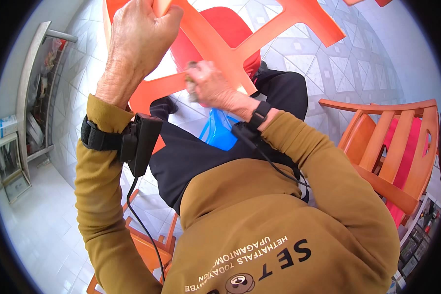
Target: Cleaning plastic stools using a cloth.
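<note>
My left hand [143,40] is closed on an upper bar of an orange plastic frame [220,44], which looks like the legs and crosspieces of a stool or chair. Lower and to the right, my right hand [213,82] holds a crumpled greyish-brown cloth [192,82] against or close beside a crosspiece; the hand is blurred. Behind the frame stands a red plastic object [228,27], perhaps a stool, partly hidden. A blue plastic item [220,132] lies between my thighs, under my right wrist; its kind is unclear.
A wooden slatted chair [386,147] with a red cloth stands at the right. More orange-brown wooden furniture [150,250] shows at the lower left. An open shelf unit [33,99] stands along the left wall. Cables hang from devices strapped to both my wrists.
</note>
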`<action>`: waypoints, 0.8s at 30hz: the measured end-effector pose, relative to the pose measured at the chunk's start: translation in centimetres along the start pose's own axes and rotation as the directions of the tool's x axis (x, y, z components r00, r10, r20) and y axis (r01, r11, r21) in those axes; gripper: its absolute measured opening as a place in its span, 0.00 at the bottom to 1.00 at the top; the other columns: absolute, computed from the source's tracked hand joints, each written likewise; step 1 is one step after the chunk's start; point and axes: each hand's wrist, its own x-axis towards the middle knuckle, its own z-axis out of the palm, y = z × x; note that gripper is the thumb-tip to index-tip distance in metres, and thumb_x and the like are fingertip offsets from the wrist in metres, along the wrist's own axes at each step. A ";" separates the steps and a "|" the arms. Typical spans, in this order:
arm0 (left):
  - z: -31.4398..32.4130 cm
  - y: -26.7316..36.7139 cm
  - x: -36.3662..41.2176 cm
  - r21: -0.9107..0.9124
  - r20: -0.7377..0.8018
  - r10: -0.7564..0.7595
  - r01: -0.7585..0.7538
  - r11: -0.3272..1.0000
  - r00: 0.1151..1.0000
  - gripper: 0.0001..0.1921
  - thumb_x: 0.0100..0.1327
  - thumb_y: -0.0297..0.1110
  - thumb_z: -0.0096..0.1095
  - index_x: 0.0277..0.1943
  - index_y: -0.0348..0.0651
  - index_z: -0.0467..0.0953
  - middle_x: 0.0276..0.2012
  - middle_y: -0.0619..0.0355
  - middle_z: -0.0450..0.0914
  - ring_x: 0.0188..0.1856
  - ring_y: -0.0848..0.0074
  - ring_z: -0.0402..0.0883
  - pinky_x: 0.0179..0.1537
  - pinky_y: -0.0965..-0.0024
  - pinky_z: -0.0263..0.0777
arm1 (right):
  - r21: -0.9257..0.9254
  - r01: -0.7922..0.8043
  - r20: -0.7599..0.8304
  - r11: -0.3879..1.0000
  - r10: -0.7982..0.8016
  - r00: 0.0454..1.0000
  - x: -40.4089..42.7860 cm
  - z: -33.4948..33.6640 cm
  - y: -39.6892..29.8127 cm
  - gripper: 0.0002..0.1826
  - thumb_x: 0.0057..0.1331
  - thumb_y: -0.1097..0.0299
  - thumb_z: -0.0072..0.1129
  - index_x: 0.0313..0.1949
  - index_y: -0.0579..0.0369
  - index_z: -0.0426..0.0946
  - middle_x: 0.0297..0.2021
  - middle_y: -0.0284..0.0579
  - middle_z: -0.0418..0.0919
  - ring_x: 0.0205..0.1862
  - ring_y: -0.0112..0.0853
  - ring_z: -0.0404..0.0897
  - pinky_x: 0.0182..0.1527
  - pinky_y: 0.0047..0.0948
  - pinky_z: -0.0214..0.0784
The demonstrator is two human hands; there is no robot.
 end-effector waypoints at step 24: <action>-0.1 -0.7 0.8 -0.014 0.008 0.022 -0.022 1.000 1.000 0.13 0.53 0.39 0.48 0.28 0.35 0.66 0.17 0.58 0.64 0.22 0.76 0.63 0.25 0.70 0.60 | 0.001 -0.071 -0.053 0.997 0.071 0.996 0.0 -0.2 2.5 0.15 0.50 0.74 0.51 0.39 0.54 0.74 0.29 0.49 0.73 0.37 0.44 0.74 0.41 0.38 0.69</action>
